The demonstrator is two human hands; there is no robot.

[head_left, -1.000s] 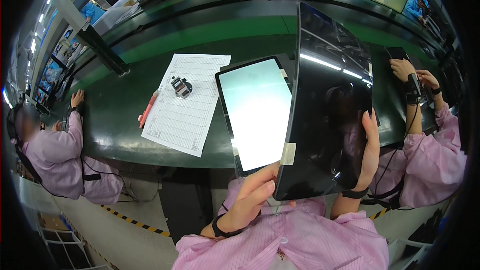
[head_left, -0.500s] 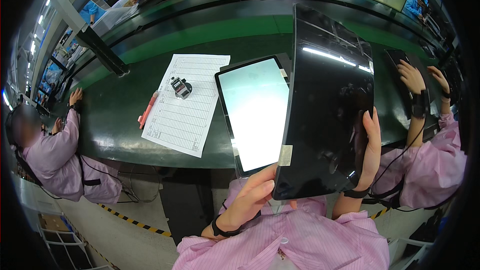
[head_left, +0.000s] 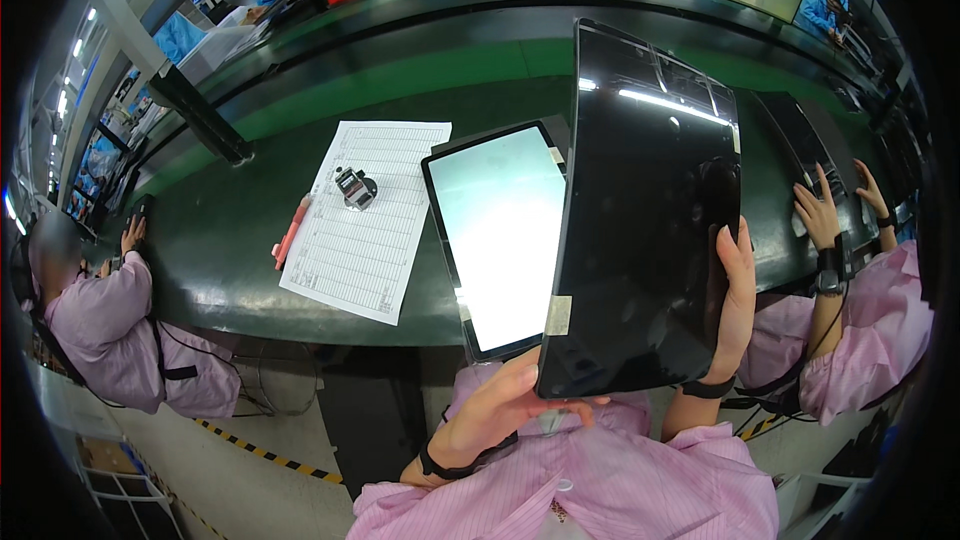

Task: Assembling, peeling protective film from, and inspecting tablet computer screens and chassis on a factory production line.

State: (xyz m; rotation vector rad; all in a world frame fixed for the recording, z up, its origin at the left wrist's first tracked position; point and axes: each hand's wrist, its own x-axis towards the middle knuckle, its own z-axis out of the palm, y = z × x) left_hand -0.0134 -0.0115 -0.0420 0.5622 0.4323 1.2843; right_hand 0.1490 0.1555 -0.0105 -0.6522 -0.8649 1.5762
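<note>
A large dark tablet point(head_left: 650, 230) with a glossy black face stands raised in front of me, tilted. Pale tape tabs stick to its left and right edges. My right hand point(head_left: 737, 295) is closed round its right edge, thumb at the front. Under its lower left corner, my left hand point(head_left: 500, 408) supports it with bent fingers, partly hidden behind it. Behind and left of it, a second tablet point(head_left: 497, 240) lies on the bench with a lit white screen, partly covered by the dark one. A darker flat thing shows under its upper right corner.
On the green bench point(head_left: 215, 265) lie a printed form sheet point(head_left: 365, 260), a small grey-and-black device point(head_left: 355, 188) on it and a red pen point(head_left: 291, 233). Co-workers in pink sit on both sides; the right one's hand point(head_left: 818, 215) touches a dark panel. A raised shelf runs behind.
The dark tablet has shifted slightly left in my hands, and the whole view has shifted a little. My left fingers have moved at the lower edge. The right co-worker's hand has moved lower.
</note>
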